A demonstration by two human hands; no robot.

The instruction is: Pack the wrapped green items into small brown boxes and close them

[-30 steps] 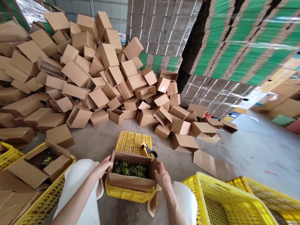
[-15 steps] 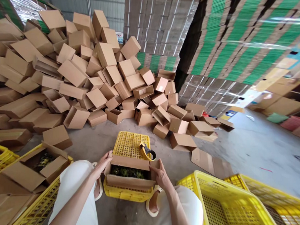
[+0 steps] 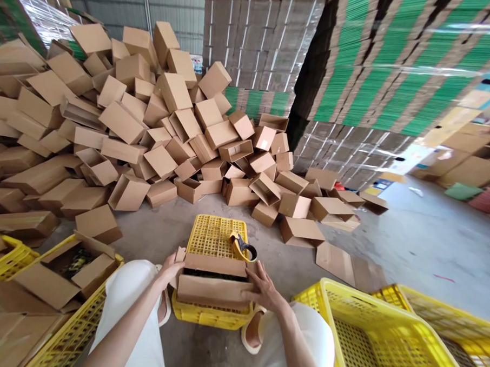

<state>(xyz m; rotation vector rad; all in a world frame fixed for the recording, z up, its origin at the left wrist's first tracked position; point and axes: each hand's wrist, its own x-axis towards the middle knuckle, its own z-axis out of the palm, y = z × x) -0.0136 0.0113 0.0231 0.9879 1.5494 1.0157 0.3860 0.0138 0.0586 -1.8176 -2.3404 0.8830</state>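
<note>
A cardboard box (image 3: pixel 217 291) sits on an upside-down yellow crate between my feet, its long flaps partly folded in over dark green contents that show only as a narrow strip. My left hand (image 3: pixel 172 267) grips the box's left end at the short flap. At the opposite end, my right hand (image 3: pixel 266 288) holds the right side, thumb pressed on the front flap and fingers along the end. Just behind the box, a yellow tape dispenser (image 3: pixel 240 247) with a dark ring lies on the yellow crate (image 3: pixel 204 228).
A large heap of cardboard boxes (image 3: pixel 158 160) spreads ahead and left. Yellow crates stand at right (image 3: pixel 373 324), and another crate (image 3: pixel 61 343) at left bears an open carton (image 3: pixel 92 274). Tall stacks of flattened cardboard (image 3: pixel 354 81) rise behind. A flat cardboard sheet (image 3: pixel 350 265) lies on the floor.
The front flap has swung up and inward, covering more of the green contents. My right thumb has moved from the right flap onto the front flap. The view has shifted slightly.
</note>
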